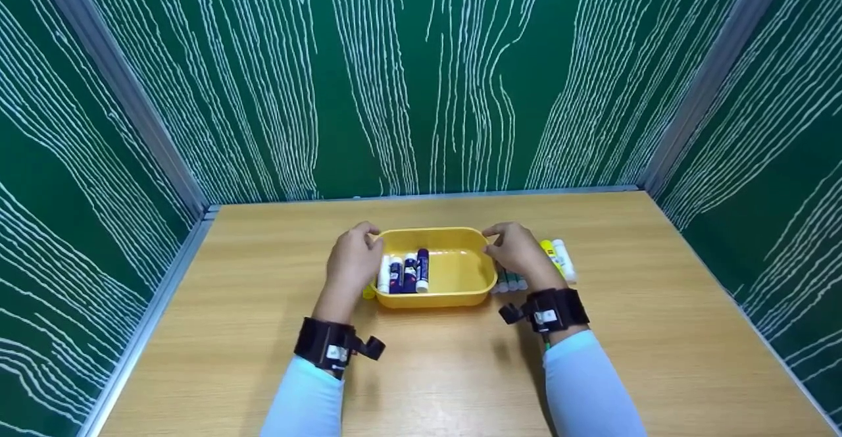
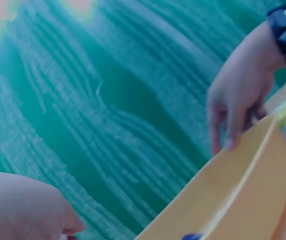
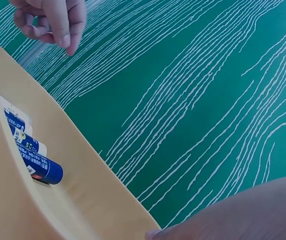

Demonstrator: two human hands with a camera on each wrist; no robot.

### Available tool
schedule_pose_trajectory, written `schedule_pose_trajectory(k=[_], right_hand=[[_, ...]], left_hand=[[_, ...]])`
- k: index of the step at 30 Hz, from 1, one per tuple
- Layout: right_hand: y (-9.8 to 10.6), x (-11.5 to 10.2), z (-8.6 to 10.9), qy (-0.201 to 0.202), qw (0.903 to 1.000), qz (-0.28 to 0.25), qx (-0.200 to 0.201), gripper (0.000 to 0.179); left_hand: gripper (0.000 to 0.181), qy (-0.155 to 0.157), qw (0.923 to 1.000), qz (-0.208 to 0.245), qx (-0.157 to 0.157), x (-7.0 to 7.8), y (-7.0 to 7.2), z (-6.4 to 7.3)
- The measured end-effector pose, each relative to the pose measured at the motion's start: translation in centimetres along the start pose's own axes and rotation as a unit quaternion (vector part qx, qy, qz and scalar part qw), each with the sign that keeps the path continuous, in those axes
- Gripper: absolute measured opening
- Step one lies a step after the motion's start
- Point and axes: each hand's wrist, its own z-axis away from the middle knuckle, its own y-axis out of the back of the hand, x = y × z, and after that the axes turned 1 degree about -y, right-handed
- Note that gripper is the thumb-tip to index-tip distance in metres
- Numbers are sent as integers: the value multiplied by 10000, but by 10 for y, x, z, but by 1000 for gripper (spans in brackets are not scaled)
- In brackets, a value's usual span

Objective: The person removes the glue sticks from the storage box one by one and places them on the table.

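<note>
A yellow plastic basket (image 1: pixel 431 300) stands on the table with several glue sticks (image 1: pixel 410 272) at its left end, blue ones and a white one. My left hand (image 1: pixel 354 256) is at the basket's left end; in the right wrist view, that left hand (image 3: pixel 53 22) has its fingers pointing down, apart from the rim. At the opposite end, my right hand (image 1: pixel 520 253) pinches the rim. The left wrist view has the right hand's fingers (image 2: pixel 232 125) on both sides of the basket wall (image 2: pixel 247 185). Part of the right hand's grip is hidden there.
Right of the basket, a yellow stick (image 1: pixel 551 255) and a white stick (image 1: pixel 564 260) lie side by side. Several greenish sticks with clear ends (image 1: pixel 512 283) lie partly under my right hand. A yellow piece (image 1: pixel 368 291) shows at the basket's left. Green walls (image 1: pixel 421 81) enclose the wooden table (image 1: pixel 434 371).
</note>
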Motion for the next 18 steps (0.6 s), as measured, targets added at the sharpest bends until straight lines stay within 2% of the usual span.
schedule_pose_trajectory(k=[5,10,14,18], right_hand=[[0,0,-1,-48,10000,-21,-37,45],[-2,0,0,91,9999,38,72,44],[-3,2,1,276,9994,121,184,42],[-2,2,1,263,9994,106,178,42]], left_hand=[[36,-533,9968,-566,-161,16,-27,12],[30,-1167,9856,-1201,-240,24,-51,18],[27,-1398,9757,-1662,-281,26,-69,17],[24,-1587,9654,-2049,-301,29,-87,12]])
